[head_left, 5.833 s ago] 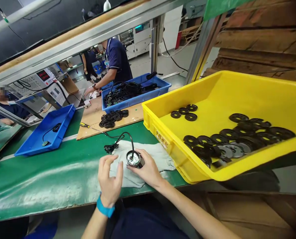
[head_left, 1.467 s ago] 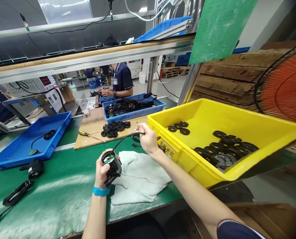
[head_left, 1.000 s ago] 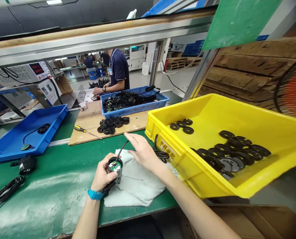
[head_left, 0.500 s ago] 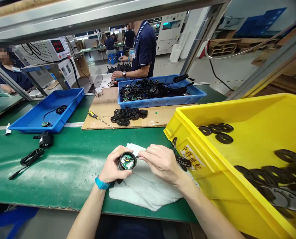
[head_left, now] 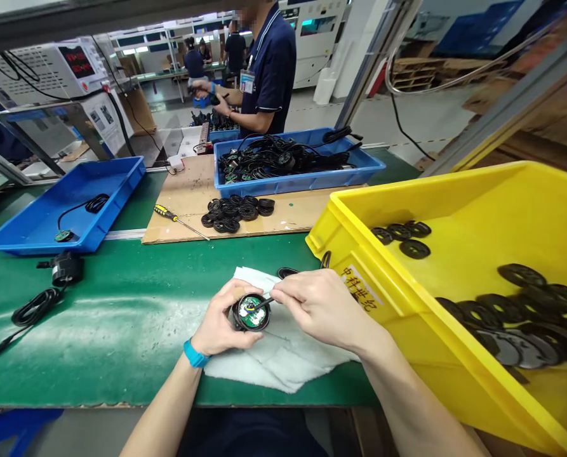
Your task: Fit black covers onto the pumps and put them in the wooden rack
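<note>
the left hand [head_left: 221, 320] cups a small round black housing [head_left: 237, 315] just above the white cloth [head_left: 287, 358] that lies on the green bench mat [head_left: 97, 317]. its fingers curl round the outer wall and the thumb lies along the near edge. a green circuit board [head_left: 253, 317] shows in the open face. the right hand [head_left: 321, 304] is closed in a pinch, thumb and forefinger pressed together on the thin black lead [head_left: 263, 303] where it meets the board.

the housing looks light and stiff, a smooth moulded shell, so a wrap round its wall seems the sound hold. the open face is the part to keep fingers off, since the board and its joints are probably delicate. the lead looks limp and springy. its loose loops trail off beside the yellow bin [head_left: 392, 304] of black ring parts [head_left: 502, 314], and a tug there would likely load the joint, so holding it close to the board is the gentler place. the cloth beneath should cushion a slip.
</note>
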